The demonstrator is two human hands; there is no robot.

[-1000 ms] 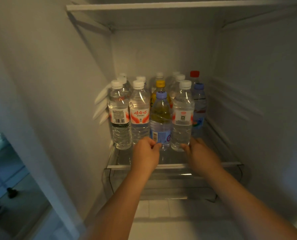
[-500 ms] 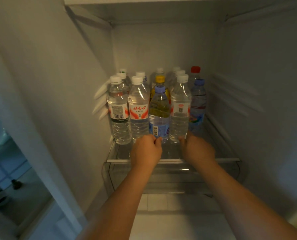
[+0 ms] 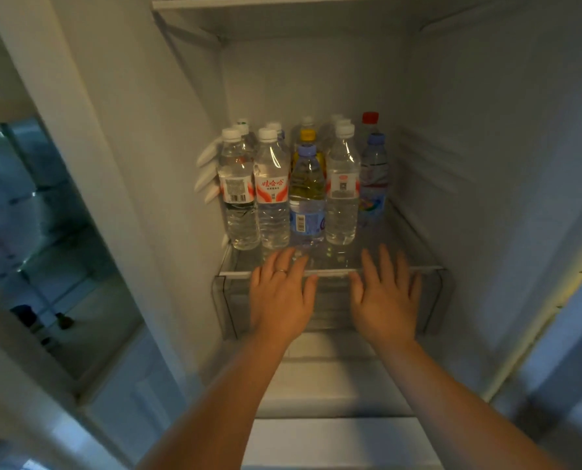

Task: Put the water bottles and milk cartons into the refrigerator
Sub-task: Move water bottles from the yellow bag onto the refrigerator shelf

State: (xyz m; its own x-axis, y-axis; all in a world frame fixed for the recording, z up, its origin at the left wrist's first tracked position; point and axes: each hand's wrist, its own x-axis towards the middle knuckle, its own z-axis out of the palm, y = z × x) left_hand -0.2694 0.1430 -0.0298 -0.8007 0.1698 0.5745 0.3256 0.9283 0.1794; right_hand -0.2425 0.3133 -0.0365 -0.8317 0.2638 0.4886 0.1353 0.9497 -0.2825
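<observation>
Several water bottles stand upright in rows on the glass shelf [image 3: 418, 256] inside the open refrigerator. The front row holds a barcode-label bottle [image 3: 238, 191], a red-label bottle [image 3: 272, 191], a shorter blue-capped bottle [image 3: 307, 198] and a white-capped bottle [image 3: 342, 188]. A blue-capped bottle [image 3: 373, 178] stands to the right, with a red-capped bottle [image 3: 370, 118] behind it. My left hand [image 3: 281, 300] and my right hand [image 3: 384, 300] hover flat, fingers straight, over the shelf's front edge. Neither hand touches a bottle. No milk cartons are in view.
A clear drawer front [image 3: 225, 300] sits under the shelf. An upper shelf [image 3: 283, 1] spans the top. White refrigerator walls close in on both sides, and the door frame [image 3: 79, 164] runs down the left. Beyond it lies a dim floor.
Both hands have let go of the front-row bottles, opened flat and drawn back towards me. The bottles stay in place.
</observation>
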